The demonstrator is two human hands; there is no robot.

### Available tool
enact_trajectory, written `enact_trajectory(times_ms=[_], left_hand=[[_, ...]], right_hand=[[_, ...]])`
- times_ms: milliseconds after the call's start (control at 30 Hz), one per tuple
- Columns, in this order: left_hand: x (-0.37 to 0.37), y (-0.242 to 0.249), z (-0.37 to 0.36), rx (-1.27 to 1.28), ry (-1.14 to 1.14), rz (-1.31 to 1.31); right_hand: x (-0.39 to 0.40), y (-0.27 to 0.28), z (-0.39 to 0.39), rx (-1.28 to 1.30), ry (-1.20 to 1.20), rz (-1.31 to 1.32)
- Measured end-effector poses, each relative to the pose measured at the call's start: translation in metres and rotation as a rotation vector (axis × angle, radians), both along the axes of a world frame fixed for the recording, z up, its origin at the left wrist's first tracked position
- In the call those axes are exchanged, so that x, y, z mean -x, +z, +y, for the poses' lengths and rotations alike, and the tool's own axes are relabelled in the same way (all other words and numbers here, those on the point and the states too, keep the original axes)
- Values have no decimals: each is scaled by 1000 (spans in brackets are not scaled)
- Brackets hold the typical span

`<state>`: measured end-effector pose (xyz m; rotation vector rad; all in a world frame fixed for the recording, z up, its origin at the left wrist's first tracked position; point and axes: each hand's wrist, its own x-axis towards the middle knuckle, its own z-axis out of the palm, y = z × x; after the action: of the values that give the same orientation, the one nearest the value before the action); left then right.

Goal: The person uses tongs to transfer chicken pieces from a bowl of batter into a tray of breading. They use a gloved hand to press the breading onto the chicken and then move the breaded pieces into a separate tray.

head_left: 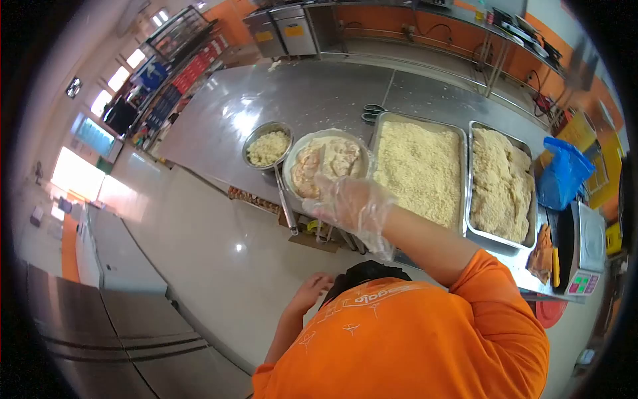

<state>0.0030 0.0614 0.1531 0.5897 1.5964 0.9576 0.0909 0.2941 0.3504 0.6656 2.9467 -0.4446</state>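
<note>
My right hand [351, 198], in a clear plastic glove, reaches over the near rim of a white bowl [290, 178]. Its fingers point down among pale, batter-coated raw meat pieces [343, 154]. A thin upright strip [322, 159] stands in the mix by the fingertips; I cannot tell what the fingers grip. My bare left hand [315, 288] hangs low beside my waist, away from the table, its fingers loosely apart with nothing in them. Touching the bowl's left side is a metal strainer [281, 193] with a long handle, holding pale crumbs [268, 147].
Right of the bowl lie a deep tray [463, 173] of yellowish crumbs and another tray [534, 219] of crumb-coated pieces. Black-handled scissors [373, 113] rest behind them. A blue plastic bag [563, 174] and a scale [587, 246] occupy the steel table's [306, 86] right end.
</note>
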Motion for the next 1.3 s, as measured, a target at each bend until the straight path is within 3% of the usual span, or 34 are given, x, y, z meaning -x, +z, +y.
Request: enact_trajectory(times_ms=[100, 167, 200, 267, 300, 333, 400, 533, 667, 733, 800, 933, 1033, 1167, 1233, 1300], left_hand=[[15, -77, -66, 188, 681, -129], [29, -156, -129, 199, 788, -6], [30, -156, -159, 397, 629, 68], [22, -134, -205, 763, 284, 205], [25, -129, -212, 933, 98, 270], [35, -136, -209, 922, 71, 283], [66, -156, -211, 912, 12, 316], [125, -190, -224, 919, -103, 413], [206, -238, -175, 606, -328, 798], [217, -172, -127, 388, -222, 772], [216, -129, -91, 294, -213, 822], [216, -138, -69, 307, -211, 803], [207, -162, -80, 350, -352, 735], [197, -169, -103, 510, -742, 724], [202, -159, -118, 515, -958, 773], [207, -155, -124, 654, -807, 726]], right_hand=[[26, -6, -18, -14, 32, -34], [43, -20, -24, -54, -33, -120], [48, -35, -15, 3, -40, -146], [37, -48, 15, -604, 331, -299], [33, -50, 27, -585, 294, -325], [29, -52, 40, -567, 257, -350], [26, -55, 52, 117, -284, -240], [10, -58, 42, 516, -387, -104], [-23, -29, 55, 691, -542, -14], [-24, -3, 62, 484, -475, -417], [-40, 5, 64, 158, -377, -444], [-31, 68, 20, -235, -336, -454], [-16, 67, 11, -550, -122, -606], [19, 66, -11, -472, -103, -870], [21, 53, -14, -516, -30, -775], [24, 50, -14, -499, -52, -715]])
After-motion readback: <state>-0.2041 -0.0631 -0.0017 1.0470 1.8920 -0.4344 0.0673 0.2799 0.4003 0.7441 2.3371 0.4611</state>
